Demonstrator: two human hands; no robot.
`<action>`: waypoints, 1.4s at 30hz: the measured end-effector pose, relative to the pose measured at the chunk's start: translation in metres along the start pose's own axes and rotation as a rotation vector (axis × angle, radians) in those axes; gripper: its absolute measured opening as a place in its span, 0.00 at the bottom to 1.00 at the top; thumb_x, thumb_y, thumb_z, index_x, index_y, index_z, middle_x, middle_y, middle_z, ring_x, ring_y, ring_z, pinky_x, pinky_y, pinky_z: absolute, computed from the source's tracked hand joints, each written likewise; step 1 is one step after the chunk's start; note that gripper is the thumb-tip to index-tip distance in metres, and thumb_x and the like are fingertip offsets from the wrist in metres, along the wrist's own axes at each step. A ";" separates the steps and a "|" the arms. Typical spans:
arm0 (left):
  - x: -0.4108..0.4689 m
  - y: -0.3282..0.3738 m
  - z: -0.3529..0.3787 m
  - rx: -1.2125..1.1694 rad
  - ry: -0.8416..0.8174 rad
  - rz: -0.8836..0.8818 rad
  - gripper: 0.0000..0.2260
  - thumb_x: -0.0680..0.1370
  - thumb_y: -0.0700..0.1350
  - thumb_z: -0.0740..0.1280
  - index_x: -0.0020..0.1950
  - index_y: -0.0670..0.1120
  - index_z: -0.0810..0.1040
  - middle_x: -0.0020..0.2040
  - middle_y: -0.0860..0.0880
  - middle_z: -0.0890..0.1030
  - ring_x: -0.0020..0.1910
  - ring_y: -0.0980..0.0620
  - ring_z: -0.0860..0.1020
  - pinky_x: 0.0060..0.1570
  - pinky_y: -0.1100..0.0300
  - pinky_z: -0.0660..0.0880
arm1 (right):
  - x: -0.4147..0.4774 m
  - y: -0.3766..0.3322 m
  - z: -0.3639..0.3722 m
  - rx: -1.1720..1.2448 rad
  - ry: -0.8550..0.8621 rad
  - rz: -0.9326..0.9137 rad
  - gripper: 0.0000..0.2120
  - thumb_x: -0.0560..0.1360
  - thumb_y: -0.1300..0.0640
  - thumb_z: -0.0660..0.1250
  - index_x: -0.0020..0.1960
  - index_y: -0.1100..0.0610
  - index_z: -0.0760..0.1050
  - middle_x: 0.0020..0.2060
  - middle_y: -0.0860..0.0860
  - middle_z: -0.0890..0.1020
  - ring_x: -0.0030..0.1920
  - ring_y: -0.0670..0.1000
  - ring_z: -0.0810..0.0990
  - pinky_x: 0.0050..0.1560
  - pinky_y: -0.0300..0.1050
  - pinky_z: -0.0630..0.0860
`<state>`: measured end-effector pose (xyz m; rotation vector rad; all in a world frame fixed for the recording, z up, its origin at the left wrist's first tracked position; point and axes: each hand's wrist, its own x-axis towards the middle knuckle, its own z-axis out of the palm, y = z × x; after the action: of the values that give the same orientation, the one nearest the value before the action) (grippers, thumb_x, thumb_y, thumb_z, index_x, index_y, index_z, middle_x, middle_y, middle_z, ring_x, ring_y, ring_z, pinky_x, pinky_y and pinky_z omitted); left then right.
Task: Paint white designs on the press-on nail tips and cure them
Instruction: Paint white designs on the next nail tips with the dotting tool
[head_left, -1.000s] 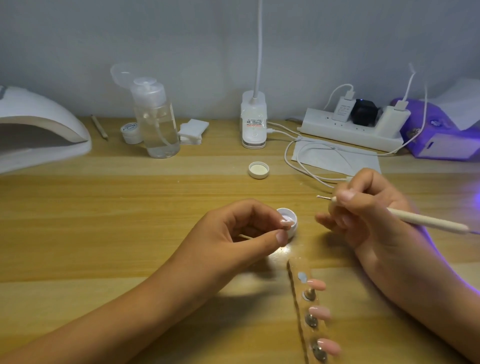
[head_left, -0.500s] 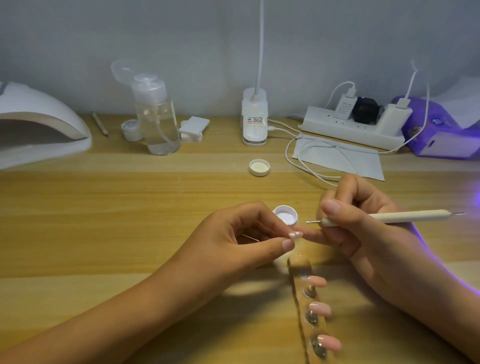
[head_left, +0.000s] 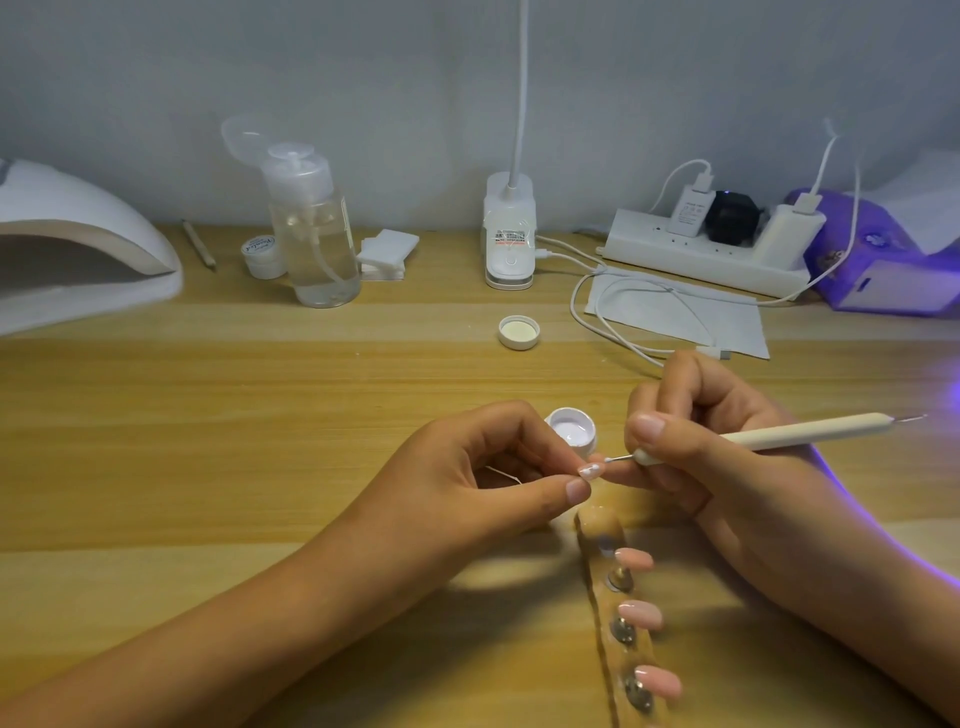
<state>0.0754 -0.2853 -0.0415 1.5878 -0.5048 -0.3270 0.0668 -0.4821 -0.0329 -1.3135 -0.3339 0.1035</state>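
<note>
Head view: open jar (head_left: 581, 450) of white paint (head_left: 570, 431).

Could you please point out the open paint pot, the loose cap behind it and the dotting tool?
paint pot (head_left: 571, 411), head view, far rim.
loose cap (head_left: 519, 331), head view, inner face.
dotting tool (head_left: 810, 431), head view, cream handle.

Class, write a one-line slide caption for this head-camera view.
Left hand pinches a nail tip while right hand points a dotting tool at it.

Grey wall (head_left: 675, 62) behind wood desk (head_left: 208, 415); violet glow (head_left: 953, 395) at rt edge.
</note>
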 end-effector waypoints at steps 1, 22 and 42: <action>0.000 0.000 0.000 -0.001 -0.002 -0.001 0.04 0.70 0.44 0.73 0.40 0.53 0.82 0.37 0.55 0.83 0.36 0.60 0.77 0.39 0.67 0.75 | 0.000 0.000 0.000 -0.003 -0.007 0.001 0.11 0.66 0.57 0.74 0.33 0.52 0.72 0.29 0.48 0.74 0.29 0.42 0.72 0.40 0.40 0.79; 0.000 -0.003 -0.001 0.009 -0.002 0.002 0.04 0.71 0.44 0.74 0.40 0.53 0.82 0.38 0.54 0.83 0.38 0.59 0.78 0.41 0.64 0.75 | 0.001 0.001 -0.001 -0.020 -0.001 0.013 0.09 0.67 0.57 0.71 0.33 0.52 0.72 0.29 0.49 0.74 0.29 0.42 0.72 0.40 0.39 0.79; -0.009 0.004 0.011 0.296 -0.021 0.168 0.04 0.74 0.43 0.74 0.46 0.51 0.82 0.42 0.56 0.84 0.36 0.63 0.80 0.37 0.74 0.71 | 0.010 -0.005 -0.007 0.047 0.250 0.018 0.10 0.71 0.55 0.68 0.31 0.50 0.73 0.27 0.49 0.69 0.27 0.42 0.70 0.36 0.40 0.79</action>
<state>0.0613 -0.2905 -0.0390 1.8144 -0.7238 -0.1455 0.0779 -0.4868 -0.0277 -1.2671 -0.1064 -0.0374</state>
